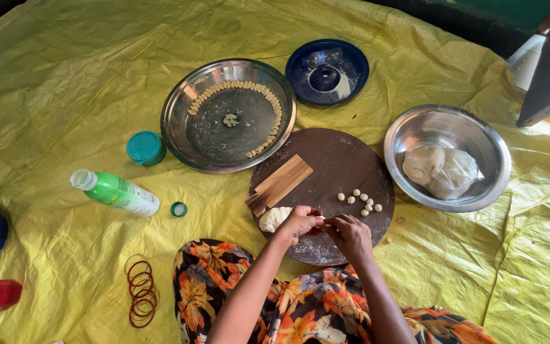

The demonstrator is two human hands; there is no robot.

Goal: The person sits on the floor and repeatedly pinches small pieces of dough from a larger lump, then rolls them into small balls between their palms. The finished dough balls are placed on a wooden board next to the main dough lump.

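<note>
- Dough strand (pixel 323 218), thin and pale, runs left-right between both hands over the near part of the round wooden board (pixel 338 162).
- Left hand (pixel 299 223) is pinched shut on the strand's left end; the dough lump (pixel 273 218) lies touching it at the board's near-left edge.
- Right hand (pixel 349 233) pinches the right end, fingers closed.
- Small dough balls (pixel 360 202) sit just beyond the hands, nearer the right one.
- Ridged wooden comb (pixel 279 183) lies on the board's left side, clear of the strand.
- Steel plate (pixel 179 114) holding shaped pieces and steel bowl (pixel 498 153) lie off the board.
</note>
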